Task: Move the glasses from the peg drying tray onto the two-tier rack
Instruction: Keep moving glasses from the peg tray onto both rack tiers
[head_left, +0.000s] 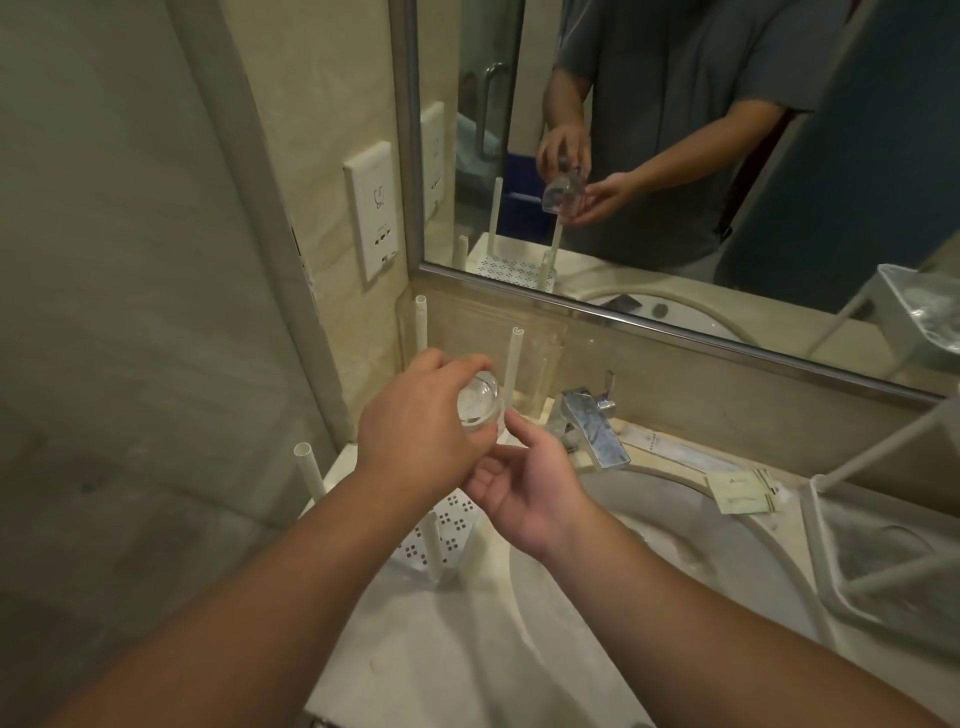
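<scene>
Left hand (415, 431) gripping glass (480, 402) from above, right hand (524, 493) open beneath — could slip during handover, strike faucet (592, 426).

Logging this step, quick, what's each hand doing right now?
Left hand: grips the glass from above.
Right hand: open, palm up beside the glass, holding nothing.
</scene>
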